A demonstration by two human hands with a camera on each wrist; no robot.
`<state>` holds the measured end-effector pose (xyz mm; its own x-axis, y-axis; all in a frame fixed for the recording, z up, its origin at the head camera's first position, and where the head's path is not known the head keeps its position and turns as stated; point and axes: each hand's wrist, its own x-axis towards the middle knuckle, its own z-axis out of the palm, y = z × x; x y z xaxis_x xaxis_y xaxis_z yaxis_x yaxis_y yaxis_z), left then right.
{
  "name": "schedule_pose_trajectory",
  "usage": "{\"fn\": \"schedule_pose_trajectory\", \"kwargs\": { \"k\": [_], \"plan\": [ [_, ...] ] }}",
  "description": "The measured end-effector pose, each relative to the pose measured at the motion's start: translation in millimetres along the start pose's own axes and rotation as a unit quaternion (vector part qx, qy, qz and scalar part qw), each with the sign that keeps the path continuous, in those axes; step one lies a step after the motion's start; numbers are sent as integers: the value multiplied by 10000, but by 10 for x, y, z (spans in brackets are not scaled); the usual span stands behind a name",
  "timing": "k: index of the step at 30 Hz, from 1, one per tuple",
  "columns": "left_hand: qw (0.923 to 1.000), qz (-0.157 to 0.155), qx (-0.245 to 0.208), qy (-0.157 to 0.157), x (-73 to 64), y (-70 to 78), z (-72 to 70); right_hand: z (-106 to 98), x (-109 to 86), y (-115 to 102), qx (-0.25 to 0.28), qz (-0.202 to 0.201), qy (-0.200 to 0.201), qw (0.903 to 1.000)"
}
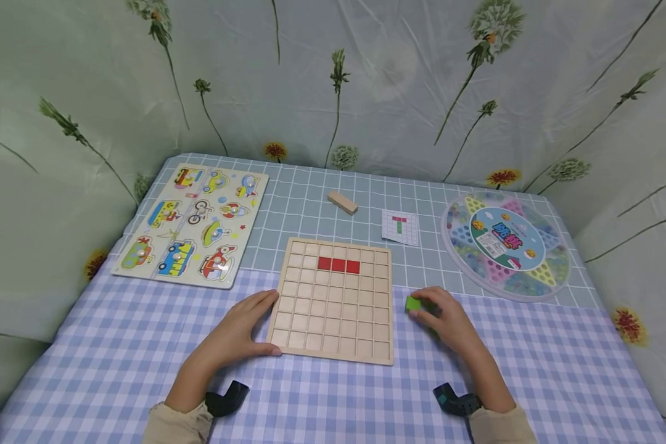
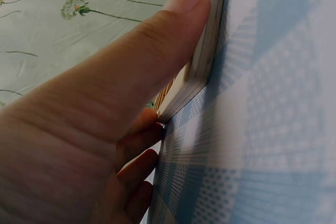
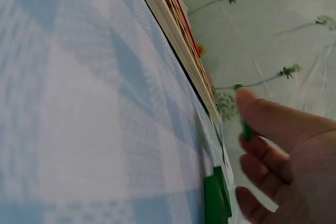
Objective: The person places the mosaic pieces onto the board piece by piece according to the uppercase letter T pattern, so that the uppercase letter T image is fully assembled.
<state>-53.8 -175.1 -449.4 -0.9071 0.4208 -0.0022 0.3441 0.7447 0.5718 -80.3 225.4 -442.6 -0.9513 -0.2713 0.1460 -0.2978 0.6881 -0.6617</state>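
Note:
A wooden grid board (image 1: 333, 339) lies flat in the middle of the table, with several red tiles (image 1: 338, 265) side by side in one upper row. My left hand (image 1: 230, 330) rests against its left side, fingertips at the left edge and thumb on the near-left corner. In the left wrist view the thumb (image 2: 157, 40) touches the board's rim. To the right of the board, my right hand (image 1: 449, 317) pinches a thin green tile (image 3: 246, 129) between thumb and fingertip. Another green piece (image 3: 215, 198) sits on the cloth below that hand.
Behind the board lie a small wooden block (image 1: 342, 202) and a card (image 1: 400, 227) printed with a red and green T pattern on a grid. A vehicle peg puzzle (image 1: 191, 225) is at the left. At the right is a round star-pattern game board (image 1: 505, 246).

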Motion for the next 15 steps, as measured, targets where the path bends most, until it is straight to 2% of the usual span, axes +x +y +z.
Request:
{"fn": "schedule_pose_trajectory", "kwargs": {
  "k": [4,8,12,15],
  "plan": [
    [10000,-37,-10,-15,7,1,8,0,72,-119,102,-451,439,9980],
    [10000,-26,-8,-9,6,-5,13,29,218,-309,393,-997,776,9912],
    [10000,23,-5,12,3,-13,10,131,416,-521,719,-1292,849,9854],
    [10000,53,-13,40,0,-15,4,262,563,-659,868,-1349,749,9842]
  ]
}}
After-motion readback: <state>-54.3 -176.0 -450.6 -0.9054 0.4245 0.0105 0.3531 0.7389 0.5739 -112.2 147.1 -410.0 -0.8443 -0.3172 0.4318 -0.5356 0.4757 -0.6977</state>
